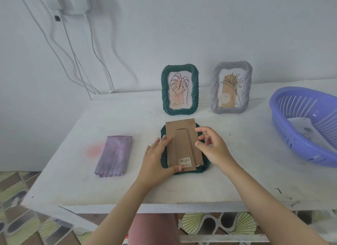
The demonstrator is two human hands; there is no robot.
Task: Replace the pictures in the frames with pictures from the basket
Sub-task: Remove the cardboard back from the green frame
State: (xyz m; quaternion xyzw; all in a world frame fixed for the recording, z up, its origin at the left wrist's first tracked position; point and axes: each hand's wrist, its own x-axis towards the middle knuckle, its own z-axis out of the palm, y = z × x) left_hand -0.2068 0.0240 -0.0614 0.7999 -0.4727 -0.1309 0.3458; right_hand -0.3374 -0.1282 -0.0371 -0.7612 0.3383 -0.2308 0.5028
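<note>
A dark green frame point(204, 169) lies face down in the middle of the white table point(237, 180). Its brown cardboard back point(182, 144), with a barcode sticker, sits loose and askew on top. My left hand point(156, 159) grips the cardboard's left edge, thumb at its lower corner. My right hand point(213, 146) hovers at the cardboard's right edge with fingers loosely curled; whether it touches is unclear. Behind stand a green frame point(179, 89) with a leaf drawing and a grey frame point(230, 87) with a plant drawing. The purple basket point(299, 144) at the right holds paper pictures point(308, 131).
A folded purple cloth point(114, 155) lies on the left part of the table. White cables point(76, 62) hang down the wall at the back left. A patterned floor shows below the table's front edge.
</note>
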